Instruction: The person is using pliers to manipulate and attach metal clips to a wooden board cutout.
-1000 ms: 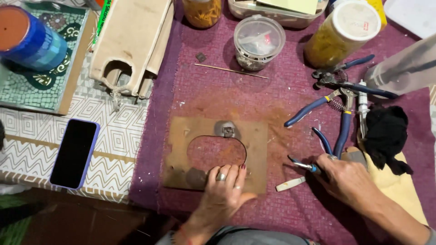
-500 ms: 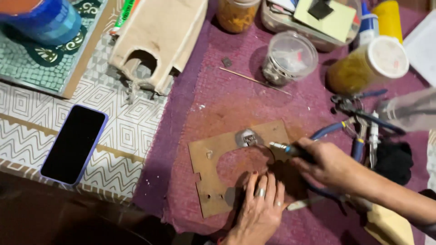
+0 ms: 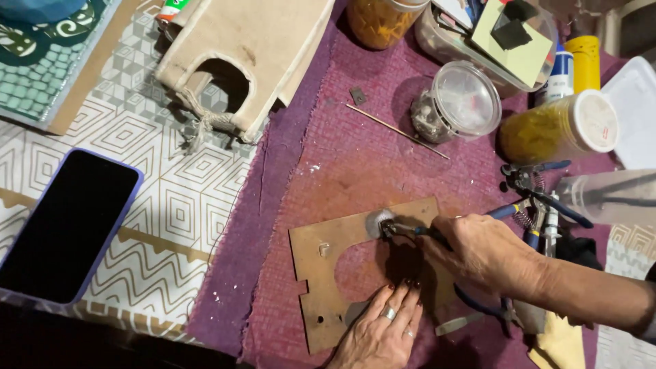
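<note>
A flat brown board [image 3: 321, 263] with an arched cutout lies on the purple cloth [image 3: 355, 164]. My left hand [image 3: 383, 328], with rings on two fingers, presses flat on the board's near edge. My right hand [image 3: 482, 253] grips blue-handled pliers [image 3: 410, 230], whose tip touches a small grey piece [image 3: 378, 223] at the top of the arch.
A black phone [image 3: 65, 225] lies at left on the patterned tablecloth. A beige wooden house shape [image 3: 239, 55] sits at the back. Clear tub [image 3: 458, 102], yellow jars [image 3: 560, 130], a thin stick [image 3: 396, 131] and more blue-handled pliers [image 3: 540, 198] crowd the right.
My right hand picked up the pliers from the right and brought them to the grey piece on the board. The view shifted, and my left hand stayed on the board's near edge.
</note>
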